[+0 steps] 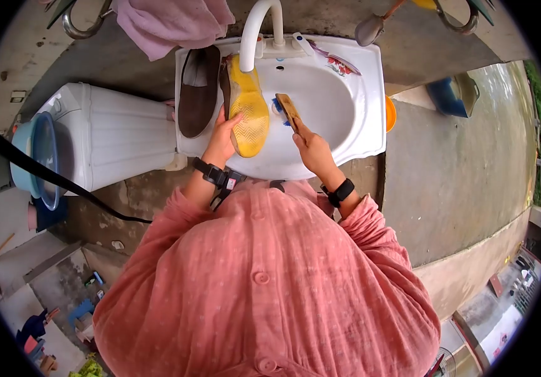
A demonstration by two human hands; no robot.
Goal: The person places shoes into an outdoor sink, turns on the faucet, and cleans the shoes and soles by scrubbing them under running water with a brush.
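My left hand (221,137) grips a shoe (250,113) by its side, with the yellow sole turned up, at the left part of the white sink (327,147). The toe of this shoe points toward me and its heel lies beside the faucet spout. In my right hand (314,149) is a wooden-handled brush (288,110) with blue bristles, held over the basin and apart from the sole. A second, dark brown shoe (199,94) rests on the sink's left ledge.
A white faucet (251,38) arches over the sink. A pink cloth (173,22) hangs at the upper left. Left of the sink is a white machine (126,135) with blue basins (45,160). An orange bowl (390,114) shows past the sink's right edge.
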